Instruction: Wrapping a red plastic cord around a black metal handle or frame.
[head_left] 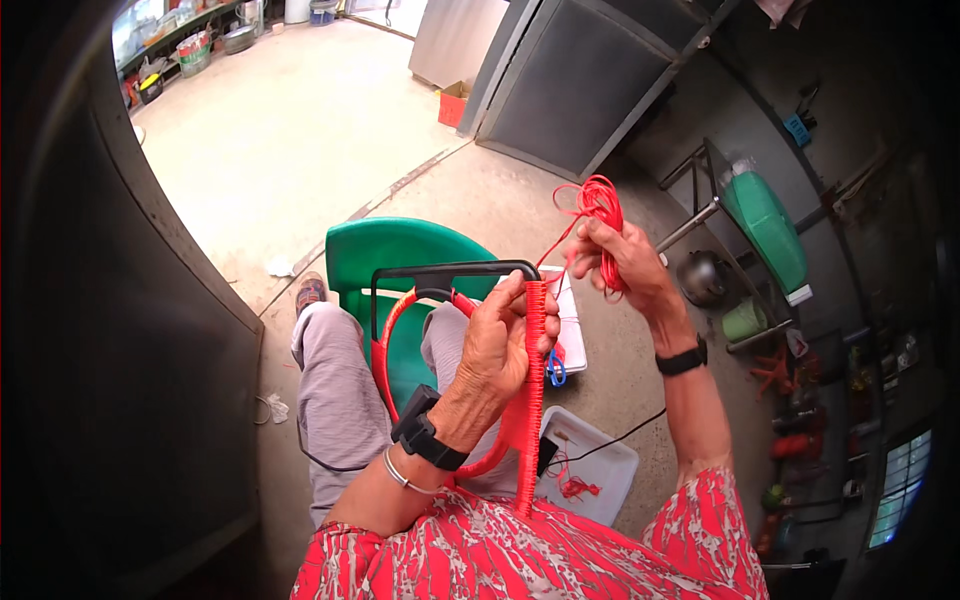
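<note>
My left hand [498, 340] is closed around one side of a black frame [455, 268], just below its corner. Tight turns of red cord cover that side as a wrapped bar [534, 410], which runs down to my lap. A curved red-wrapped piece [384, 350] with a dark section at its top sits within the frame's outline. To the right, my right hand [632, 262] grips a looped bundle of red cord [600, 202]. One strand runs from the bundle to the frame's corner near my left fingers.
A green chair [400, 245] stands before my knees. Blue-handled scissors [556, 370] lie at a white container [572, 345]. Below it, a white tray [615, 480] holds red cord scraps. A dark panel [170, 350] rises at left; a metal rack [690, 225] stands right.
</note>
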